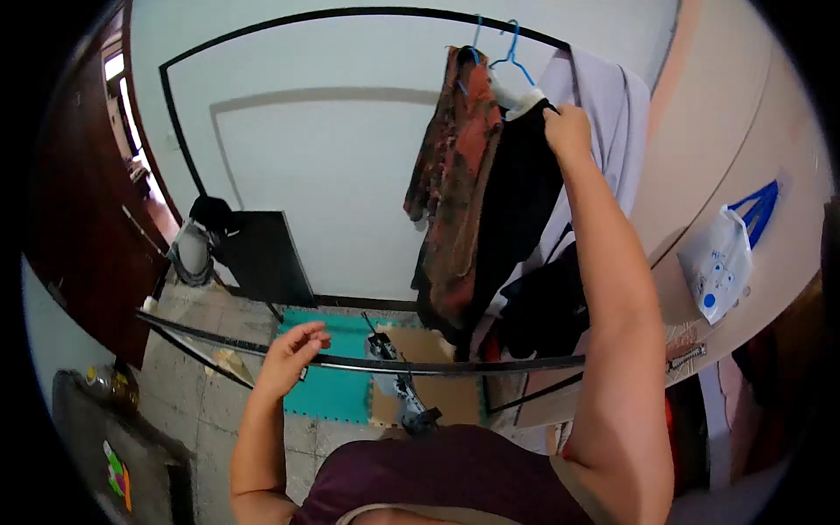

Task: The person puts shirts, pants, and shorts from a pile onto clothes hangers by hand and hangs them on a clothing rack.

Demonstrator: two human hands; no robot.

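One black garment (518,188) below right grip (570,131), clamped on its shoulder; left grip (293,354) apart

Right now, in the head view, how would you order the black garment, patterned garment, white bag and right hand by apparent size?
1. Patterned garment and black garment: too alike to rank
2. White bag
3. Right hand

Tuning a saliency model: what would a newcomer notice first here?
Probably the right hand, raised to the shoulder of a black garment right of centre. Next, likely the red-brown patterned garment hanging just left of it, then the teal mat on the floor, lower left of centre.
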